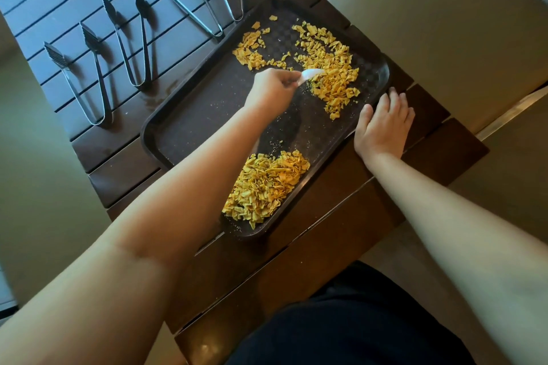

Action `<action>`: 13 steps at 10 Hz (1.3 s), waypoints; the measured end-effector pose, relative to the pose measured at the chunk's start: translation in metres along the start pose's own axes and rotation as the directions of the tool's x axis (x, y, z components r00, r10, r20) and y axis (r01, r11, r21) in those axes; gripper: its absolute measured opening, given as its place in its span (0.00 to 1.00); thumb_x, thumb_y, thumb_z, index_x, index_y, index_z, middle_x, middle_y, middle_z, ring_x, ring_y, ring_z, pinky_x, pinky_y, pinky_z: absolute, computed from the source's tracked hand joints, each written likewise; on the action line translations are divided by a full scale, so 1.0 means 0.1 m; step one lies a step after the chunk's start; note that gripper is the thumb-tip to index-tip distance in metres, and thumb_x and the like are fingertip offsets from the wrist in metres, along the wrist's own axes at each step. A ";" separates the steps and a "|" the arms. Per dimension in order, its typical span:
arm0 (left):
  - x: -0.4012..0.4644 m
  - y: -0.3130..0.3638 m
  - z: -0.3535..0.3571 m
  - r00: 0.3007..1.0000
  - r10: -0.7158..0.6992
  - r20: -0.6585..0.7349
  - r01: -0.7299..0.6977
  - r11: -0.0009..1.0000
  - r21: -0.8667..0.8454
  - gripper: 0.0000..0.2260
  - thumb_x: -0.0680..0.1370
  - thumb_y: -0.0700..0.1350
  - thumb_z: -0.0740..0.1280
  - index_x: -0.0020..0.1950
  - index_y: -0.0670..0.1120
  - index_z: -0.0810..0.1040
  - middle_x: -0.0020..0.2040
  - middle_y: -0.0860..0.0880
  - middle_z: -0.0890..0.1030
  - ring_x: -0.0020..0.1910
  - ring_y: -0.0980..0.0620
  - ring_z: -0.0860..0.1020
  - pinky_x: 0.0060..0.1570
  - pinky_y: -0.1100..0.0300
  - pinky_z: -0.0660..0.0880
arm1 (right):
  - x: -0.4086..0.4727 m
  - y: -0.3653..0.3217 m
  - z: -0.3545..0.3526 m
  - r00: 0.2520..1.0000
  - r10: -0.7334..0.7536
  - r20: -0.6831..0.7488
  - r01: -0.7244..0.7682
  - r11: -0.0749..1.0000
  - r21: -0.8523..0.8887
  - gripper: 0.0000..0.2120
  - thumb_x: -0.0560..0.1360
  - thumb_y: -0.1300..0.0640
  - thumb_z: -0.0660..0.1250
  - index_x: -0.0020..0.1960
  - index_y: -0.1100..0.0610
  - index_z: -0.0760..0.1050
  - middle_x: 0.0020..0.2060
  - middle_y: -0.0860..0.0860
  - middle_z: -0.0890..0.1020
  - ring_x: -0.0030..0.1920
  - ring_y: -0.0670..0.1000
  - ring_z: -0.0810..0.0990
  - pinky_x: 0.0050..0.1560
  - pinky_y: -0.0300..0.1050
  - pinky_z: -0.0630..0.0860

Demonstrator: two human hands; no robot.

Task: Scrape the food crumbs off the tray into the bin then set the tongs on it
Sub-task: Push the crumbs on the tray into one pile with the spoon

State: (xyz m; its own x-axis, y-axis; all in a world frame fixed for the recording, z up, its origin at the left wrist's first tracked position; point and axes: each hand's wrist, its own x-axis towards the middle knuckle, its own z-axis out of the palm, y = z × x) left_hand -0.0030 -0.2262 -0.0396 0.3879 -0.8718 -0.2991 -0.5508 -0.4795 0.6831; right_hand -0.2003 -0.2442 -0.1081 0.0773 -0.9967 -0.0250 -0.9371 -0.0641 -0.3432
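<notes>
Our left hand [271,89] pinched a white scraper [311,74] among the crumbs [332,74]; our right hand [384,124], fingers [394,98] straight, pressed the tray [207,115] rim.

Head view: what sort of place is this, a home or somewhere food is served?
Probably a food-serving place, such as a cafe: a brown serving tray holding yellow crumbs, and several metal tongs laid on a dark slatted table.

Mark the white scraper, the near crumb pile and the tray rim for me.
white scraper [311,74]: head view, on the blade showing past the left hand's fingers.
near crumb pile [264,187]: head view, middle of the heap.
tray [382,68]: head view, bare rim at the far right corner.
</notes>
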 end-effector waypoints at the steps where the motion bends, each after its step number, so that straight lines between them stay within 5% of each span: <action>1: 0.03 0.04 0.04 0.994 0.048 0.098 -0.059 0.993 0.107 0.13 0.78 0.43 0.64 0.62 0.48 0.78 0.54 0.51 0.79 0.35 0.61 0.73 0.34 0.73 0.69 | 0.00 0.00 0.00 1.000 0.003 -0.001 -0.003 1.000 -0.005 0.25 0.81 0.49 0.49 0.72 0.64 0.63 0.74 0.58 0.62 0.76 0.57 0.54 0.74 0.55 0.48; 2: -0.03 0.00 0.02 0.968 0.101 0.229 -0.150 0.967 0.207 0.12 0.78 0.45 0.64 0.61 0.50 0.79 0.49 0.54 0.78 0.36 0.61 0.71 0.31 0.74 0.65 | 0.00 0.00 0.00 1.000 -0.001 -0.004 0.001 1.000 0.001 0.25 0.81 0.50 0.49 0.72 0.64 0.63 0.74 0.59 0.62 0.76 0.58 0.55 0.74 0.56 0.48; 4: -0.19 -0.25 -0.20 0.920 0.079 0.384 -0.192 0.944 0.267 0.10 0.76 0.45 0.66 0.57 0.53 0.81 0.48 0.53 0.82 0.43 0.53 0.76 0.43 0.62 0.73 | 0.00 0.00 0.00 1.000 -0.004 -0.004 0.004 1.000 -0.009 0.27 0.80 0.49 0.47 0.72 0.64 0.63 0.73 0.59 0.62 0.75 0.58 0.55 0.74 0.56 0.48; 5: -0.19 -0.27 -0.21 0.953 0.081 0.292 -0.143 0.970 0.199 0.11 0.77 0.45 0.66 0.57 0.53 0.80 0.45 0.54 0.81 0.33 0.57 0.72 0.32 0.72 0.69 | 0.00 0.00 0.00 1.000 -0.007 -0.006 0.007 1.000 -0.006 0.28 0.79 0.48 0.46 0.72 0.65 0.63 0.73 0.59 0.63 0.75 0.58 0.55 0.74 0.56 0.49; 6: -0.13 -0.24 -0.13 1.000 0.000 0.024 -0.001 0.998 0.068 0.12 0.78 0.43 0.63 0.61 0.50 0.79 0.51 0.52 0.79 0.28 0.61 0.69 0.27 0.72 0.67 | 0.00 0.00 0.00 1.000 -0.003 -0.003 0.003 1.000 -0.010 0.28 0.80 0.48 0.46 0.72 0.64 0.63 0.73 0.59 0.62 0.75 0.58 0.55 0.74 0.56 0.48; 8: -0.24 -0.19 0.04 0.983 0.039 0.182 -0.063 0.990 0.124 0.12 0.78 0.45 0.64 0.60 0.50 0.79 0.52 0.50 0.79 0.30 0.59 0.68 0.28 0.70 0.65 | 0.00 0.00 -0.01 1.000 -0.005 -0.011 0.005 1.000 -0.005 0.29 0.79 0.48 0.46 0.72 0.64 0.64 0.73 0.59 0.63 0.75 0.58 0.55 0.74 0.56 0.48; 10: -0.42 -0.24 -0.10 0.920 0.084 0.384 -0.202 0.939 0.278 0.11 0.77 0.45 0.65 0.59 0.52 0.80 0.48 0.56 0.76 0.43 0.57 0.74 0.42 0.66 0.70 | -0.01 -0.01 0.00 1.000 -0.004 -0.013 0.004 1.000 -0.001 0.29 0.78 0.47 0.46 0.71 0.64 0.64 0.73 0.59 0.63 0.75 0.58 0.56 0.74 0.56 0.49; 12: -0.33 -0.14 0.03 0.985 0.055 0.161 -0.075 0.990 0.120 0.11 0.78 0.44 0.64 0.59 0.51 0.80 0.48 0.55 0.77 0.35 0.59 0.71 0.34 0.71 0.68 | 0.00 -0.01 0.00 1.000 -0.004 -0.013 0.004 1.000 0.000 0.25 0.81 0.50 0.50 0.71 0.65 0.64 0.73 0.59 0.63 0.75 0.58 0.56 0.74 0.56 0.49; 13: -0.30 -0.08 0.13 0.983 0.041 0.178 -0.062 0.992 0.113 0.12 0.78 0.43 0.63 0.60 0.51 0.80 0.47 0.54 0.77 0.32 0.59 0.71 0.29 0.74 0.67 | 0.00 -0.01 0.00 1.000 -0.006 -0.014 0.006 1.000 -0.002 0.25 0.81 0.50 0.50 0.71 0.64 0.64 0.73 0.59 0.63 0.75 0.58 0.56 0.74 0.56 0.49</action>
State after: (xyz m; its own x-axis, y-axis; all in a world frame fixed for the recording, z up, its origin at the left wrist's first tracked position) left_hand -0.0200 -0.1973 -0.0447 0.2275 -0.8947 -0.3844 -0.6535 -0.4329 0.6208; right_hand -0.1994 -0.2442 -0.1080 0.0776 -0.9969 -0.0095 -0.9372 -0.0697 -0.3419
